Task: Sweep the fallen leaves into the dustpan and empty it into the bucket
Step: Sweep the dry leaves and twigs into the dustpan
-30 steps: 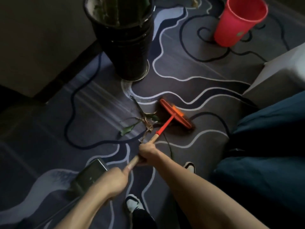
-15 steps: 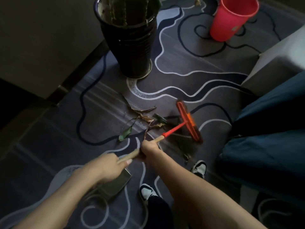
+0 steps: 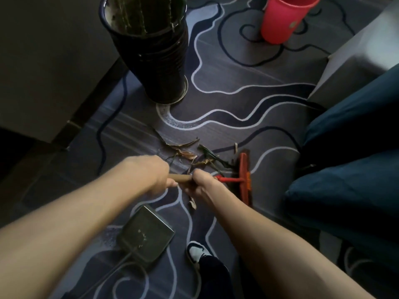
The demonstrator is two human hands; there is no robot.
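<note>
Both hands grip the wooden broom handle [image 3: 180,177]: my left hand [image 3: 151,173] higher up, my right hand [image 3: 201,183] nearer the head. The red broom head [image 3: 244,175] rests on the carpet just right of my right hand. A cluster of dry brown and green leaves [image 3: 190,155] lies on the carpet just beyond my hands, left of the broom head. One leaf [image 3: 192,205] lies below my right hand. The dark dustpan [image 3: 148,234] sits on the floor under my left forearm with a few crumbs in it. The red bucket [image 3: 285,18] stands at the top right.
A tall black plant pot [image 3: 155,61] stands at the top centre beside a wall on the left. A dark blue cushioned seat [image 3: 349,169] and a grey block [image 3: 356,59] fill the right side. My shoe [image 3: 197,252] is beside the dustpan.
The broom head has swung to the right and turned end-on, nearer the blue seat. My hands have risen in view. The dustpan, covered by my left hand before, now shows below it.
</note>
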